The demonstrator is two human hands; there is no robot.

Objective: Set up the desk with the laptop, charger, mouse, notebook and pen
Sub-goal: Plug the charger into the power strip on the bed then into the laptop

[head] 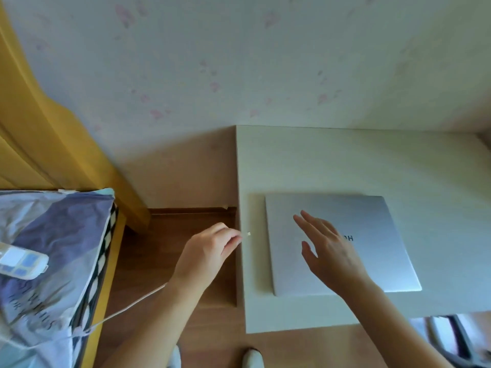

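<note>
A silver laptop lies shut on the white desk, its lid logo facing me upside down. My right hand hovers flat over the lid's left half, fingers spread, holding nothing. My left hand is just left of the desk's edge, fingers pinched on the white charger cable. The cable's plug tip sticks out toward the laptop's left side. The cable trails back under my left forearm to the bed at the lower left. No mouse, notebook or pen is visible.
A bed with a blue-grey quilt and yellow frame stands at the left; a white power strip lies on it. Wooden floor fills the gap between bed and desk. A wall with faint pink marks rises behind. My feet show at the bottom.
</note>
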